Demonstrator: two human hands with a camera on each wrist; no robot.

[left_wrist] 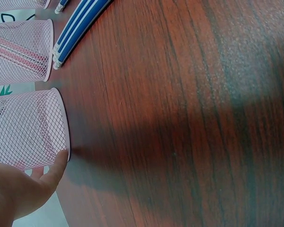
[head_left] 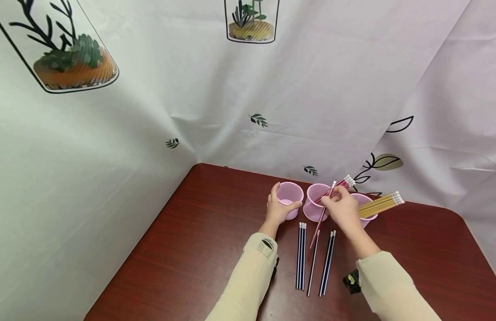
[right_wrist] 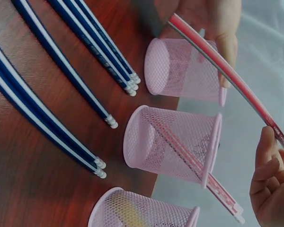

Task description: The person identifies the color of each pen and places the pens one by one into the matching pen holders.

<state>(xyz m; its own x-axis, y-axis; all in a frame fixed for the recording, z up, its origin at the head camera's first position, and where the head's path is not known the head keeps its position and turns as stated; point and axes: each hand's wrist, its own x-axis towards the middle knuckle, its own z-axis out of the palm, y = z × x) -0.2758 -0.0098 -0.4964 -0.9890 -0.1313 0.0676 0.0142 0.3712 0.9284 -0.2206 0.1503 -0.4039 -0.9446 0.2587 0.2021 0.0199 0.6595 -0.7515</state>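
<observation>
My left hand (head_left: 277,209) grips the leftmost pink mesh cup (head_left: 290,191), thumb and fingers around its wall; nothing shows inside that cup. A single red pencil (right_wrist: 217,59) is pinched near its eraser end by my right hand (head_left: 342,209), slanting down in front of the middle mesh cup (right_wrist: 173,142). Several red pencils (right_wrist: 194,165) lean in that middle cup. Behind my right hand, the right-hand mesh cup (head_left: 370,219) holds several yellow pencils (head_left: 380,205). In the right wrist view my right fingers (right_wrist: 270,165) close on the red pencil.
On the table (head_left: 183,249), blue-and-white striped pencils lie in a left group (head_left: 301,256), a single one (head_left: 313,263) and a right group (head_left: 327,263). A patterned white cloth (head_left: 232,98) hangs behind the table edge.
</observation>
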